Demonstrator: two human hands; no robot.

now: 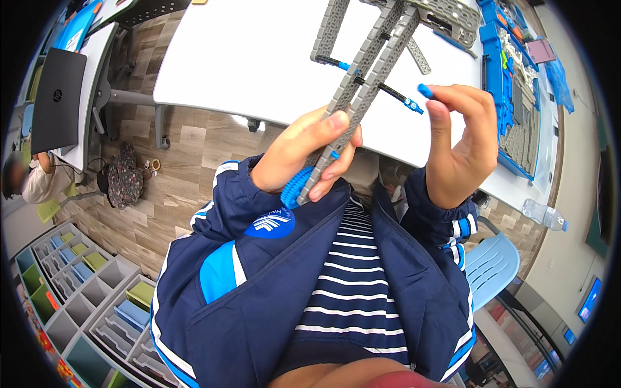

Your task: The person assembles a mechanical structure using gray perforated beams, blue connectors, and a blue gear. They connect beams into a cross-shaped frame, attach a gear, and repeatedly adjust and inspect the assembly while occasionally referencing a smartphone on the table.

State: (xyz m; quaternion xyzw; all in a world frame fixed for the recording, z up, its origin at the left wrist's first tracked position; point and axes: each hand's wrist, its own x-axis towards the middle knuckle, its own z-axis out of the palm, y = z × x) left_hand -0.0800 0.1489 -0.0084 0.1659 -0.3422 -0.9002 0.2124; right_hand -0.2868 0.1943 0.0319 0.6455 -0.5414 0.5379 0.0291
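My left hand (317, 145) is wrapped round the near end of a long grey perforated plastic beam assembly (372, 71), which slants up and away over the table. A blue toothed gear (297, 187) sits at its near end, against my left palm. A black axle (392, 92) passes crosswise through the beams, with a blue connector piece (414, 106) on its right end. Just beyond that end, my right hand (462, 139) is raised and pinches a small blue cylindrical piece (425, 90) between thumb and index finger, apart from the axle.
A white table (246, 58) carries a loose grey beam (419, 57) and, at right, a blue parts tray (511, 97) of grey and white pieces. A water bottle (544, 215) lies at the table's right edge. A light blue chair (493, 268) stands at my right. Another person sits far left.
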